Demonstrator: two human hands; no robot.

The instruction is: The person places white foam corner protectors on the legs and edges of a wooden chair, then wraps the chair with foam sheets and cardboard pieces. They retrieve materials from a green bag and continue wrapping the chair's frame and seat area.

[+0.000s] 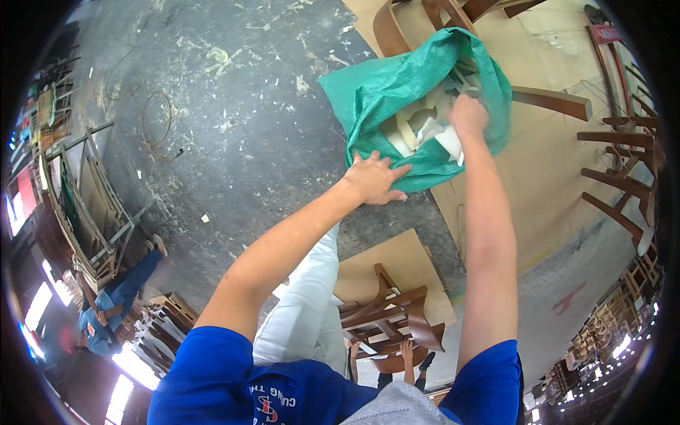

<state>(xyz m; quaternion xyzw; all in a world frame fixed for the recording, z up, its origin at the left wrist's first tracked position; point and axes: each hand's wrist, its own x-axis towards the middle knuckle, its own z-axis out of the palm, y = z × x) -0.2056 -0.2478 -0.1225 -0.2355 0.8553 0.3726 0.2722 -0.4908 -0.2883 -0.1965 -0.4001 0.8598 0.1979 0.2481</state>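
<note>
A green woven sack (375,92) lies with its mouth open, holding white and cream foam scraps (425,131). My left hand (375,178) rests on the near left edge of the sack, its fingers spread and pressing the fabric. My right hand (469,117) reaches into the mouth from the right, over the scraps. Its fingers are curled and slightly blurred; what they grip is hidden among pale pieces.
Brown wooden chair parts (552,103) lie on cardboard (524,191) beyond and right of the sack. Behind me, another person's hands (406,350) touch a wooden chair (397,319). A seated person (117,304) is at left, near a metal rack (99,205). A wire loop (157,117) lies on the floor.
</note>
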